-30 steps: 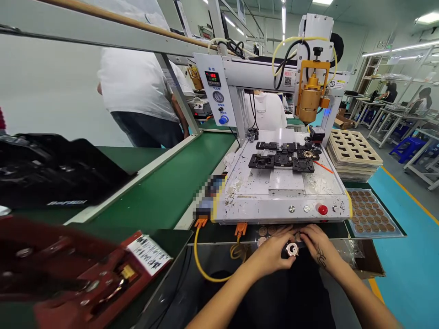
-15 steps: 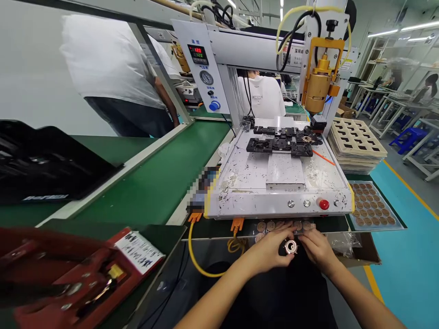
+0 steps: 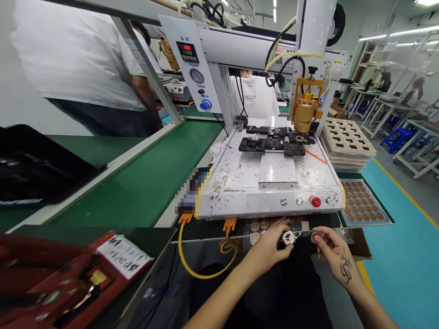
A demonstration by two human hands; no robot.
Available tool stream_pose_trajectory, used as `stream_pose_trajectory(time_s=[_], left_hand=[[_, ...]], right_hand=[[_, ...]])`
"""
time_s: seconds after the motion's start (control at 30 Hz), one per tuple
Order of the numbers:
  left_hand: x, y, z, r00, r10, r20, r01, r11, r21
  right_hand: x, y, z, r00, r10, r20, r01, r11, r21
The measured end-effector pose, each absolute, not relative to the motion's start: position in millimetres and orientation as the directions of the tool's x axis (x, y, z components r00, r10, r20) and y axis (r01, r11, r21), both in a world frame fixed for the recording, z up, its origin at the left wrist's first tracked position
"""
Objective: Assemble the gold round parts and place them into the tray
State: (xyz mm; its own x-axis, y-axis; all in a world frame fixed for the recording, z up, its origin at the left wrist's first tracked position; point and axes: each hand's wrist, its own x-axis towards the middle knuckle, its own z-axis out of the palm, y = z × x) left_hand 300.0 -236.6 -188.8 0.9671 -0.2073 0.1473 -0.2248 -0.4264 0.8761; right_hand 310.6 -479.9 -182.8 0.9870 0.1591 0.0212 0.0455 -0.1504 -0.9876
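Observation:
My left hand (image 3: 270,244) pinches a small round metal part (image 3: 288,237) with a white ring, just below the front edge of a white dispensing machine (image 3: 270,183). My right hand (image 3: 331,249) is a short way to the right, thumb and forefinger pinched on a small thin ring (image 3: 313,236). Several brown discs (image 3: 258,227) lie on the dark strip under the machine's front, close to my left hand. On the machine bed sit black fixtures (image 3: 274,141), with a gold dispensing head (image 3: 303,112) low over the right one.
A clear tray of brown discs (image 3: 361,205) lies right of the machine, with stacked beige trays (image 3: 346,139) behind it. A green conveyor (image 3: 147,178) runs at left, red tooling (image 3: 61,278) at lower left. People in white shirts (image 3: 78,64) stand beyond. An orange cable (image 3: 202,269) loops below.
My hands have separated: the right moved right holding a small ring, the left keeps the round part. The gold dispensing head has come down toward the fixtures. The view shifted slightly.

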Motion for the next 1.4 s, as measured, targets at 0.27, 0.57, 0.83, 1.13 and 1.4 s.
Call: stream_pose_trajectory(time_s=[0.27, 0.57, 0.83, 1.13, 1.4], left_hand=[[249.8, -231.3, -159.8, 0.975, -0.089, -0.205, 0.223, 0.377, 0.899], [223.3, -226.4, -144.3, 0.936, -0.04, -0.349, 0.302, 0.601, 0.74], [214.4, -231.6, -142.9, 0.957, 0.007, -0.291, 0.218, 0.643, 0.734], [209.5, -233.1, -138.9, 0.962, 0.02, -0.272, 0.205, 0.607, 0.768], [207.4, -235.2, -134.9, 0.969, 0.017, -0.246, 0.189, 0.589, 0.785]], right_hand=[[306.4, -443.4, -155.9, 0.931, 0.329, -0.158, -0.214, 0.143, -0.966], [304.8, -430.2, -159.3, 0.891, 0.419, -0.173, -0.252, 0.14, -0.958], [298.4, -435.4, -148.8, 0.809, 0.533, -0.247, -0.397, 0.186, -0.899], [294.4, -436.5, -140.8, 0.75, 0.598, -0.282, -0.314, -0.054, -0.948], [292.0, -417.4, -122.3, 0.826, 0.563, 0.015, 0.144, -0.184, -0.972]])
